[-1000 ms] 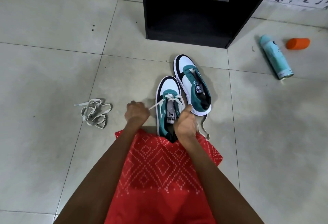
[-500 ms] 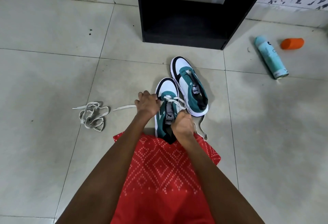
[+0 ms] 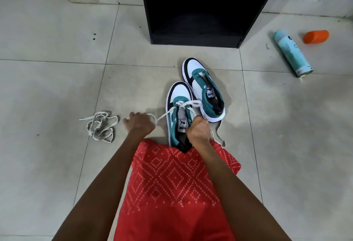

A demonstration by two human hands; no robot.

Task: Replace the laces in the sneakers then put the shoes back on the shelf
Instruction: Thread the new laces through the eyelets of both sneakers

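Head view, person over a tiled floor [image 3: 57, 88], red garment [image 3: 172, 183] across the lap.

Left hand [image 3: 140, 124]: closed fist, fingers curled round one end of the white lace [image 3: 188, 104]. The lace runs taut from the fist, up and to its right, into the front eyelets of the near sneaker [image 3: 178, 95].

Right hand [image 3: 197, 131]: fingers curled, pinching the other run of the same lace over the tongue. A slack lace tail loops on the floor just right of that wrist.

Near sneaker: between the two hands and nearer the right one, sole down. Long axis runs almost straight away from the person, with the toe pointing at the shelf [image 3: 194, 41]. The heel is under the right hand and the garment edge. Lace crossed at the lowest eyelets only.

Far sneaker [image 3: 204, 88]: just beyond the right hand, sole down, side by side with the near one. Can't tell if they touch. Long axis is skewed, toe away and to the left, heel toward the right.

Loose lace [image 3: 101, 126]: bunched pile on the floor left of the left hand, apart from it.

Shelf: black, open front, well beyond both hands.

Far right of the right hand: spray can [image 3: 292, 53] on its side, orange cap [image 3: 316, 36] near its top end.
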